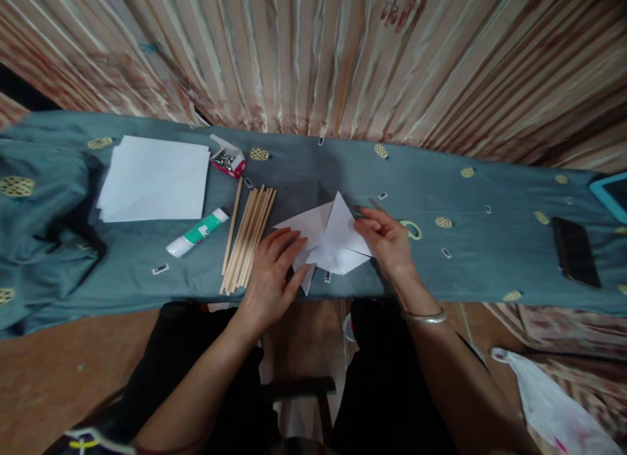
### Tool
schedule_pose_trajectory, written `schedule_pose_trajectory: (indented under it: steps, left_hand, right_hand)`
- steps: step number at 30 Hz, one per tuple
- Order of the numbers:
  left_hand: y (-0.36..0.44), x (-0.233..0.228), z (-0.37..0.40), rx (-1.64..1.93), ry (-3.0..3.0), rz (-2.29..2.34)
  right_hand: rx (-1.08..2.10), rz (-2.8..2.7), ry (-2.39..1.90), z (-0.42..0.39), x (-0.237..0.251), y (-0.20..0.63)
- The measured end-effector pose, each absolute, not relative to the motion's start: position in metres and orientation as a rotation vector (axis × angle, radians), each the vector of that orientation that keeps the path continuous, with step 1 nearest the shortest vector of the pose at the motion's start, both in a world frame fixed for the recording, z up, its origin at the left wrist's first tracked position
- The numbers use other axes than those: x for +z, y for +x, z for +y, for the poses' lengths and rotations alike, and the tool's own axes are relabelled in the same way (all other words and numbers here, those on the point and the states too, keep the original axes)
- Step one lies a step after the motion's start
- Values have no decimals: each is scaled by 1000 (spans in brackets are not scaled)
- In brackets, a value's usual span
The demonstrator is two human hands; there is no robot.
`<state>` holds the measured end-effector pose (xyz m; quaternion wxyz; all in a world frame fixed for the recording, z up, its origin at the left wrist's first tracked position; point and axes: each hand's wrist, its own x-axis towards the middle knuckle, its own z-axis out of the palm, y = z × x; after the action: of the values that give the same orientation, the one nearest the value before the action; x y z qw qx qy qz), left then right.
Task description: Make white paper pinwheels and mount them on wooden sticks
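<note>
A white sheet of paper [337,256] with pointed, folded flaps lies near the table's front edge, shaped like a pinwheel. My left hand [277,266] rests at its left side, fingers stretched out over the paper and thumb apart. At the right side my right hand [386,239] pinches a flap between thumb and fingers. Partly behind that hand is a pair of scissors with a pale green handle [412,230]; its tip shows above the fingers. Several thin wooden sticks [249,236] lie together just left of my left hand.
Left on the teal cloth [431,266] are a stack of white paper [157,181], a glue stick [198,232] and a small red-and-white box [229,158] of metal pieces. A dark phone [575,252] and a blue-edged device [612,194] lie right. A curtain [313,63] hangs behind.
</note>
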<state>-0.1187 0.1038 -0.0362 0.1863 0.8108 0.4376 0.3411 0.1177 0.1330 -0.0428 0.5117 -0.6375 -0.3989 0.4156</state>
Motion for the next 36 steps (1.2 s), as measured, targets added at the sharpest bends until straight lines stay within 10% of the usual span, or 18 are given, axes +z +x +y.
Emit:
schedule_pose_trajectory:
  steps: [10,17,36]
  left_hand:
    - [-122,-42,109,924,1949,1340]
    - [-120,-44,117,948,1942,1352]
    - [-97,-31,100,678,2431,1078]
  right_hand:
    - [1143,-932,-1564,82,-39,111]
    - [403,-1840,-1694,63,-24,122]
    - [777,-2136,-1503,67,-23,129]
